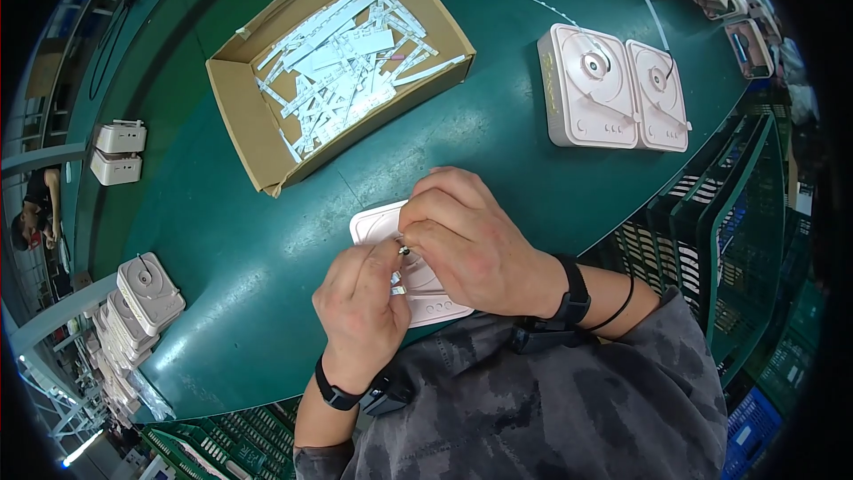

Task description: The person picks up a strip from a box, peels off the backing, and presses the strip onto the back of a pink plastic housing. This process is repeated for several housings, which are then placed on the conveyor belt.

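Note:
A pale pink flat plastic casing (373, 222) lies on the green table near me, mostly covered by both hands. My left hand (360, 307) pinches a tiny metallic part (399, 288) over the casing's lower half. Over the casing's middle, my right hand (466, 236) has its fingertips closed on a small shiny piece (404, 250), right next to the left thumb. What the small pieces are is too small to tell. Both wrists wear black bands.
A cardboard box (240, 98) of white plastic strips sits at the back left. Two pink casings (613, 89) lie at the right, more at the far right edge. A stack of casings (142, 302) and two white boxes (117, 151) stand left. Green crates (729, 213) line the table's right side.

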{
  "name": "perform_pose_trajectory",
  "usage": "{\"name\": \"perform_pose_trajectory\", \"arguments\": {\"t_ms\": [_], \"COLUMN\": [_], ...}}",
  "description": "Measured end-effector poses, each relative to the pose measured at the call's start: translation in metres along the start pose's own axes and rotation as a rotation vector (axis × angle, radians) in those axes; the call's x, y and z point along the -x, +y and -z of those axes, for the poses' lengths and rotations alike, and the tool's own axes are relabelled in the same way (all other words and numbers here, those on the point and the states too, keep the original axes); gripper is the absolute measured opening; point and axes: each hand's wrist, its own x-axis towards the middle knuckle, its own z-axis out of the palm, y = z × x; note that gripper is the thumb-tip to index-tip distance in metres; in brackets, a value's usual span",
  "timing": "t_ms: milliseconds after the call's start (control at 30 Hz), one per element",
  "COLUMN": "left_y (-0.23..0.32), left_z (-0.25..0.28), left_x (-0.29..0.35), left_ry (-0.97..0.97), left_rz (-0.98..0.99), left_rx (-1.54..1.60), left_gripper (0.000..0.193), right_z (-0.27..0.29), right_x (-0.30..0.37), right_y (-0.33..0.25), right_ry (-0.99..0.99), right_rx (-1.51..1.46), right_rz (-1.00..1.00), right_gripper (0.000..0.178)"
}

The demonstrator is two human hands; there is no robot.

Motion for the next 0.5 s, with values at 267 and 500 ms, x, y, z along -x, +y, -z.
{"name": "perform_pose_trajectory", "arguments": {"t_ms": [267,500], "left_y": [-0.0041,-0.0044], "left_z": [-0.004,-0.0062], "left_x": [-0.0021,-0.0028], "left_ry": [0.009,0.038], "left_rz": [-0.032,-0.051], "left_rx": [0.026,0.015], "left_gripper": [0.05,0.047], "right_z": [-0.0005,-0.0001], "right_x": [-0.0017,-0.0038], "right_y": [0.0021,0.0002], "right_ry": [-0.001,0.034], "right_rx": [-0.013,0.032], "right_rz": [0.014,0.034], "right_gripper": [0.011,0.009]}}
